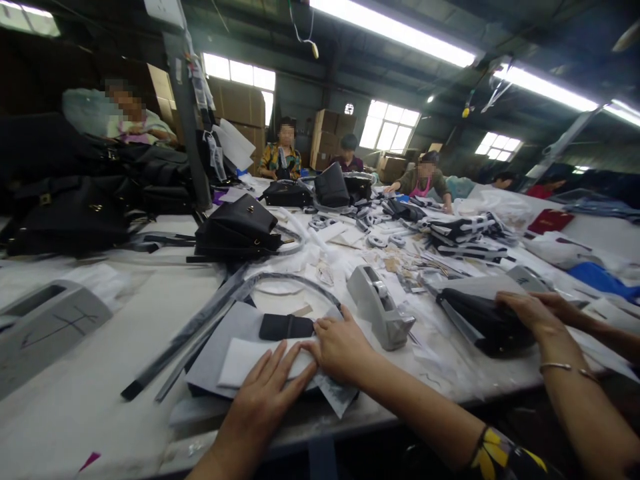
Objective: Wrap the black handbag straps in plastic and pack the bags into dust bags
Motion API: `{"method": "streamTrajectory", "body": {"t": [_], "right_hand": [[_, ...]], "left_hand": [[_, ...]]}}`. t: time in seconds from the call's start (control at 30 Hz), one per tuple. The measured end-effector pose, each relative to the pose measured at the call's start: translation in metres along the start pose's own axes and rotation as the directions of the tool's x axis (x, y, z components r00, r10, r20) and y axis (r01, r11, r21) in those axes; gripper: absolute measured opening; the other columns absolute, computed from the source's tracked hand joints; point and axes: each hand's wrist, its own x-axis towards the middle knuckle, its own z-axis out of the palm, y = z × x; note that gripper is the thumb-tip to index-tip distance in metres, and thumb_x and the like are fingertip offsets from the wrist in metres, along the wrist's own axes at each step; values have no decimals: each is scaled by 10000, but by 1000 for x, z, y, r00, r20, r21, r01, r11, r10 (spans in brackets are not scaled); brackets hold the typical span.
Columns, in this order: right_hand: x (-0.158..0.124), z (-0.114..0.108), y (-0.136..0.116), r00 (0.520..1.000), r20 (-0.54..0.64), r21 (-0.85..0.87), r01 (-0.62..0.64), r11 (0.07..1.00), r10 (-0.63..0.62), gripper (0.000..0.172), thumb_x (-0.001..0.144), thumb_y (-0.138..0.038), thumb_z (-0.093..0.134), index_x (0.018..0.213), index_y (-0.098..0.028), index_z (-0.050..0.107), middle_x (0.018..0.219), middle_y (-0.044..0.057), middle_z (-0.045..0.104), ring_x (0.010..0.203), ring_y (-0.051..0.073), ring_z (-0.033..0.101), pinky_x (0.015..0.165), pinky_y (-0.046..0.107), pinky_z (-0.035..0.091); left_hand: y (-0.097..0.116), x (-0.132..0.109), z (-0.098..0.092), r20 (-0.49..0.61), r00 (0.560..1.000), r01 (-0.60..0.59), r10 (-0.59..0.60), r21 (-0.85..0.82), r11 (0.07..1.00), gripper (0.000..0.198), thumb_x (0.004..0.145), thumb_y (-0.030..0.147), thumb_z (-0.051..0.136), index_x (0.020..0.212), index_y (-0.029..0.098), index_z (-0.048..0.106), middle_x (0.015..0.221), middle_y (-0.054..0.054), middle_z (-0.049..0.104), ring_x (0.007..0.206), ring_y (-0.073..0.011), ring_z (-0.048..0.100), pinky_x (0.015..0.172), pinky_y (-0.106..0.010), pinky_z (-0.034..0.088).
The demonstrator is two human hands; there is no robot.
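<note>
My left hand (pixel 267 393) lies with spread fingers on a folded white foam sheet (pixel 240 363). Touching the foam's right end is my right hand (pixel 340 347), its fingers spread close to the left fingertips. Beyond the foam sits a small black flap piece (pixel 285 327), beside the right fingers. All of this rests on a grey sheet (pixel 210 353) over a dark item, mostly covered. A strap wrapped in clear film (pixel 185 340) curves out behind and to the left.
A grey tape dispenser (pixel 383 310) stands right of my hands, another (pixel 50 333) at far left. At right, another person's hands (pixel 530 310) touch a black bag (pixel 480 323). Black bags (pixel 237 227), straps and scraps cover the table (pixel 125 433); people work beyond.
</note>
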Motion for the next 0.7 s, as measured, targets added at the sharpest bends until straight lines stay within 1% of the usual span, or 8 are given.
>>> {"method": "streamTrajectory", "body": {"t": [0.1, 0.17, 0.23, 0.3, 0.4, 0.47, 0.57, 0.7], "right_hand": [[1, -6, 2, 1000, 26, -17, -15, 1000, 15, 502, 1029, -455, 390, 998, -92, 735, 1030, 190, 741, 1074, 311, 655, 1148, 567, 208], [3, -7, 9, 999, 36, 26, 40, 999, -41, 434, 1011, -437, 448, 974, -109, 731, 1056, 174, 738, 1181, 320, 601, 1146, 547, 222], [7, -5, 20, 991, 48, 96, 122, 988, -127, 357, 1004, -391, 475, 1049, -125, 708, 1158, 159, 713, 1274, 308, 539, 1134, 505, 266], [13, -2, 33, 981, 70, 150, 170, 974, -182, 328, 1017, -338, 446, 1151, -144, 674, 1218, 139, 695, 1241, 275, 573, 1100, 449, 327], [25, 4, 50, 980, 93, 168, 157, 973, -174, 361, 1039, -296, 379, 1293, -182, 609, 1196, 104, 714, 1107, 230, 654, 1023, 380, 403], [31, 7, 57, 982, 96, 159, 144, 977, -160, 393, 1040, -287, 361, 1369, -201, 560, 1207, 96, 715, 1110, 225, 656, 998, 364, 420], [36, 10, 59, 975, 133, 137, 159, 978, -177, 420, 1027, -269, 354, 1383, -206, 567, 1222, 107, 711, 1137, 239, 651, 1017, 386, 403], [34, 11, 57, 968, 180, 76, 164, 983, -176, 411, 972, -219, 390, 1274, -195, 668, 1142, 133, 739, 1102, 277, 665, 1005, 447, 401]], "left_hand": [[0, -1, 1, -11, 1000, 7, -7, 9, 1000, 559, 1003, 123, 334, 1508, 361, 356, 1509, -39, 491, 1353, -260, 498, 1065, -416, 462], [-2, -1, 2, -22, 999, -39, 40, 34, 999, 547, 1008, 139, 321, 1515, 342, 348, 1492, -53, 511, 1330, -263, 521, 1041, -411, 476], [-5, -2, 2, -31, 996, -78, 80, 59, 995, 539, 1010, 149, 316, 1518, 325, 347, 1480, -56, 525, 1310, -272, 541, 1022, -409, 487], [-7, -1, 2, -34, 995, -94, 97, 71, 993, 528, 1013, 165, 314, 1517, 318, 354, 1482, -49, 523, 1304, -283, 545, 1015, -412, 489], [-7, -1, 2, -45, 994, -93, 96, 70, 993, 522, 1016, 170, 293, 1512, 316, 367, 1496, -41, 508, 1307, -289, 539, 1009, -412, 487], [-6, -2, 3, -60, 994, -82, 86, 58, 995, 537, 1009, 145, 290, 1509, 323, 371, 1509, -34, 492, 1323, -283, 523, 1019, -405, 475], [-3, -4, 5, -48, 998, -36, 38, 32, 999, 560, 998, 122, 310, 1507, 349, 366, 1545, -11, 444, 1371, -278, 468, 1062, -406, 436], [1, -7, 6, -27, 1000, -5, 6, 30, 1000, 565, 997, 119, 321, 1501, 370, 371, 1557, 15, 424, 1399, -272, 432, 1094, -413, 398]]}}
